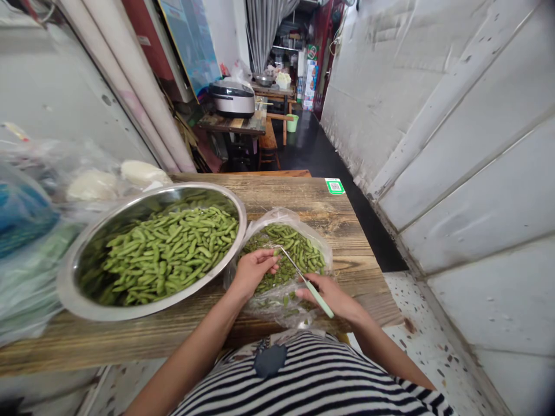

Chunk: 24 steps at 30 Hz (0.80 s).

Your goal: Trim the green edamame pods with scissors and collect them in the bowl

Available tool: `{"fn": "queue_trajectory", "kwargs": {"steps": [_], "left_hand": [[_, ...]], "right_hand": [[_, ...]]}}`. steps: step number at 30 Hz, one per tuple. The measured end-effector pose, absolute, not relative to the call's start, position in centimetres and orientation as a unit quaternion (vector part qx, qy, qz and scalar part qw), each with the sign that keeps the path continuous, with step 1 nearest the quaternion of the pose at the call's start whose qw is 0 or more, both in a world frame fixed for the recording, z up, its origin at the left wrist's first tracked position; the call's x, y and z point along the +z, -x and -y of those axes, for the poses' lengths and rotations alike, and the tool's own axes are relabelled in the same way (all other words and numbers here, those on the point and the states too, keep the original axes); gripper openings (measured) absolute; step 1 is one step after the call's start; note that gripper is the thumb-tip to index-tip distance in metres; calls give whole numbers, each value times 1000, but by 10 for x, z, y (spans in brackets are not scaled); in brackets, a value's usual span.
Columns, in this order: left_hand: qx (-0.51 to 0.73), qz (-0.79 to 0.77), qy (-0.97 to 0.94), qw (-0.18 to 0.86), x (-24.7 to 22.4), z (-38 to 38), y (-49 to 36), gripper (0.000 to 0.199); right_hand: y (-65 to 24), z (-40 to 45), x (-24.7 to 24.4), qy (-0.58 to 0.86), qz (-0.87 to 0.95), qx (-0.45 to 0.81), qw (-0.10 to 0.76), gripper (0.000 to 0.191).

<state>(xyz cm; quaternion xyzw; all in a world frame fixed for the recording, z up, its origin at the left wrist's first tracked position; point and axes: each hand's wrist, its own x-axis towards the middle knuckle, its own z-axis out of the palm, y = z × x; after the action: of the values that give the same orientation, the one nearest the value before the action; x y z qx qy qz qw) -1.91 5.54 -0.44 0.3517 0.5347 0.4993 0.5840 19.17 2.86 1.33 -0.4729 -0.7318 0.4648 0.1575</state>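
Observation:
My left hand point(255, 270) pinches a green soybean pod point(276, 252) between thumb and fingertips, over a clear plastic bag. In my right hand point(332, 294) is a pair of scissors point(306, 280), seen nearly edge-on, with thin metal blades and a pale green handle. The blade tips are at the pod in my left fingers. Beneath both hands the opened plastic bag point(281, 215) holds many more pods point(299, 245) and loose bits. Left of it stands a wide steel basin point(240, 216) holding a heap of green pods point(173, 248).
The wooden table point(359, 277) bears a QR-code card point(335, 186) at its far right corner. Filled plastic bags point(34, 231) crowd the left side. Beyond are a rice cooker point(233, 99) on another table and a green bucket point(292, 123). A white wall point(433, 115) runs along the right.

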Motion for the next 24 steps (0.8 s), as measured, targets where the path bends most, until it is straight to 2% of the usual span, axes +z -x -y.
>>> {"fn": "queue_trajectory", "kwargs": {"steps": [4,14,16,21,24], "left_hand": [[482,-551,-385,563,-7,-53,20,35],[458,-538,-389,591,-6,-46,19,33],[474,-531,-367,598,-7,-46,19,35],[547,-498,-274,614,-8,-48,22,35],[574,-470,-226,632,-6,-50,21,32]], "right_hand": [[-191,-29,6,470,727,468,176,42],[-191,-33,4,479,737,449,160,36],[-188,-33,4,484,711,479,174,39],[-180,-26,10,455,576,648,205,50],[-180,-20,14,417,582,670,195,48]]}}
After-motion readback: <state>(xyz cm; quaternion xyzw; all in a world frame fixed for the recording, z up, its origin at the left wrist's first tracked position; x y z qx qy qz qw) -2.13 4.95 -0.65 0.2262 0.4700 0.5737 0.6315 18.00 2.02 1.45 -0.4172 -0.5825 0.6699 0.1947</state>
